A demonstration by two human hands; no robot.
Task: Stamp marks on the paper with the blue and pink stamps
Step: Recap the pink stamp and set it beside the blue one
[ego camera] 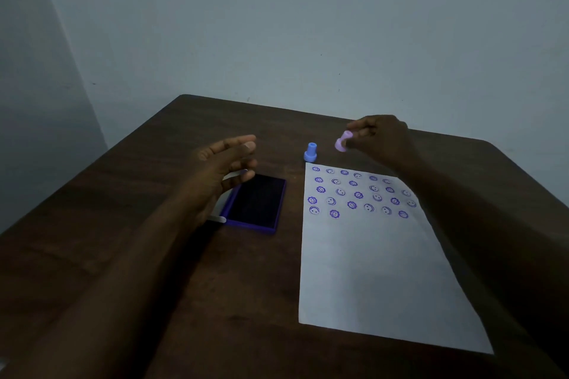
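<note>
Paper [378, 271] lies at the desk's [129, 255] right side, its top third filled with five rows of alternating flower and smiley marks; the fifth row's right end hides behind the forearm, and the lower sheet is blank. At the paper's 12 o'clock, the right hand [380, 137] pinches the pink stamp [342, 142], tilted in the air. The blue stamp [310, 152] stands upright at the sheet's top-left corner. At 9 o'clock, the left hand [226, 164] hovers empty, fingers spread, over the open ink pad [257, 200] (likely inking comes next).
</note>
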